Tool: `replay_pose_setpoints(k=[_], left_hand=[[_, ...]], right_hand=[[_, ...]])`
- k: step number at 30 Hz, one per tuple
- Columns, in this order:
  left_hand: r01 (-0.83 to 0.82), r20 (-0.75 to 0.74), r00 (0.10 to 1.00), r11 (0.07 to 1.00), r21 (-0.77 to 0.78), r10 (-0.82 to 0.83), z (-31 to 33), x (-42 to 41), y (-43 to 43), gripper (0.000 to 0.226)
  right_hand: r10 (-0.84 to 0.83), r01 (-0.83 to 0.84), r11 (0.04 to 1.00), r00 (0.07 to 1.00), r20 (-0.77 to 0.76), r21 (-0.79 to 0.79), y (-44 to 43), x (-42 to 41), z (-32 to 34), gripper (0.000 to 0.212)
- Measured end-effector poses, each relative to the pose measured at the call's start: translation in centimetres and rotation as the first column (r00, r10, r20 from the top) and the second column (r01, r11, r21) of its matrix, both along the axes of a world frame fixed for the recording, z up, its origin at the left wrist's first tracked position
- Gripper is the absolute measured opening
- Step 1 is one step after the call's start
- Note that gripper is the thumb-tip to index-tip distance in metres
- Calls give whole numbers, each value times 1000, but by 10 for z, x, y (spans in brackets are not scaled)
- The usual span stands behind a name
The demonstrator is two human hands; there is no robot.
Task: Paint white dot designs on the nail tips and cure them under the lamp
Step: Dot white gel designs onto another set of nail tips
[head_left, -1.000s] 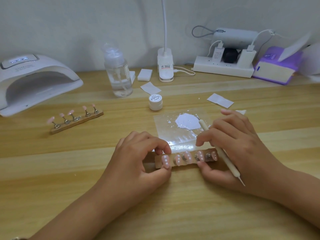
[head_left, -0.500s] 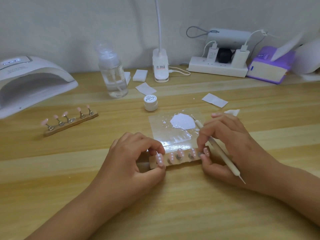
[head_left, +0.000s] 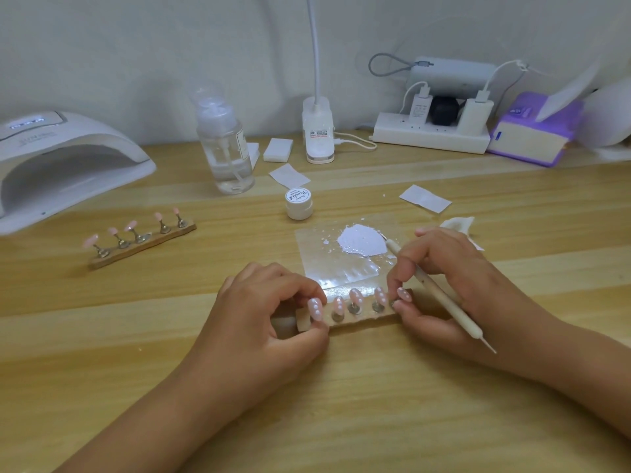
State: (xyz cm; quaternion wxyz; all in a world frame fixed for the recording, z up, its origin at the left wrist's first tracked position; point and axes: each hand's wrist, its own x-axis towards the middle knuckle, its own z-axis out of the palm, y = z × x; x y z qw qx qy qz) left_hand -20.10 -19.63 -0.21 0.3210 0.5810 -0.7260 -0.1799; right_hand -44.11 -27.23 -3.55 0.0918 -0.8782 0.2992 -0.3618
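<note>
A wooden nail-tip stand (head_left: 362,318) lies on the table in front of me, carrying several pink tips with white dots. My left hand (head_left: 263,322) pinches its left end. My right hand (head_left: 444,288) pinches its right end by the last tip and also holds the dotting tool (head_left: 440,291) slanted between its fingers. Just behind lies a clear palette sheet (head_left: 327,257) with a blob of white gel (head_left: 360,240). The white curing lamp (head_left: 68,158) stands at the far left, its display lit.
A second wooden stand (head_left: 143,245) with plain pink tips lies left of centre. A small white gel jar (head_left: 298,203), a clear pump bottle (head_left: 225,145), wipes (head_left: 425,198), a desk-lamp base (head_left: 318,131), a power strip (head_left: 432,136) and a purple box (head_left: 532,134) sit further back.
Both hands have stayed on the stand's ends, and the stand looks raised slightly off the table. My view has shifted a little to the left.
</note>
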Motion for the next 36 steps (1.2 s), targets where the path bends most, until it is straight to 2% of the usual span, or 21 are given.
replay_pose_setpoints(k=[5, 10, 14, 20, 31, 36], left_hand=[[7, 2, 1000, 1000, 8, -7, -1, 1, -1, 23], [-7, 56, 998, 1000, -13, 7, -1, -2, -2, 23], [19, 71, 997, 1000, -11, -18, 3, -10, -4, 19], [35, -27, 999, 999, 19, -34, 3, -17, -8, 13], [46, -15, 999, 999, 15, -45, 3, -18, -9, 16], [28, -11, 1000, 999, -17, -28, 1, -15, -6, 9]], right_hand=[[17, -18, 999, 1000, 19, 47, 4, -1, 5, 33], [58, -61, 981, 998, 23, 184, 10, -2, 16, 24], [68, -70, 974, 998, 19, 215, 12, -1, 19, 26], [72, -78, 982, 997, 41, 169, 9, -1, 13, 27], [55, -58, 990, 998, 27, 128, 6, -3, 6, 32], [14, 2, 984, 996, -86, 180, 2, -9, 3, 46]])
